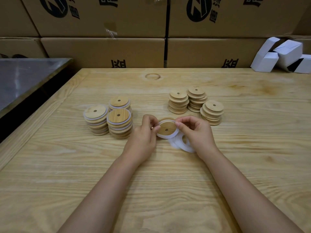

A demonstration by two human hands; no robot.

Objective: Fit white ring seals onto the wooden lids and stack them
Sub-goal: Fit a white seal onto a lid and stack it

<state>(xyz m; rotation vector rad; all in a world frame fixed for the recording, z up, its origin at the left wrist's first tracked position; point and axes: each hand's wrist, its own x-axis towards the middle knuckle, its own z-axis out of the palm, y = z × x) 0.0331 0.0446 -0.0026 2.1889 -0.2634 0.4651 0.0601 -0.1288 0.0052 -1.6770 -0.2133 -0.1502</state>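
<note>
Table: I see a pale wooden table (151, 182) filling the lower view; both forearms reach in from 6 o'clock.
Lid in hand: a wooden lid (165, 127) with a small centre hole sits tilted toward me just above the table's middle, held between both hands.
Ring seal: a white ring seal (166, 136) loops round the lid's lower edge; its top part runs under the fingertips, so I cannot say for sure how far it is seated.
Left hand: my left hand (144, 133) is closed on the lid's 9 o'clock edge, thumb and fingers pinching seal and wood together.
Right hand: my right hand (193, 130) grips the 3 o'clock edge in the same pinch, thumb on the seal.
Loose seals: a small heap of spare white rings (180, 143) lies on the table at 5 o'clock from the lid, partly beneath the right hand.
Finished stacks: three stacks of sealed lids (107, 118) stand at 9 o'clock from the lid, touching one another; white rims show between the layers.
Bare stacks: three stacks of plain lids (196, 104) stand at 1 o'clock.
Background: cardboard boxes (101, 31) wall off 12 o'clock; white cartons (282, 54) lie at 2 o'clock.
</note>
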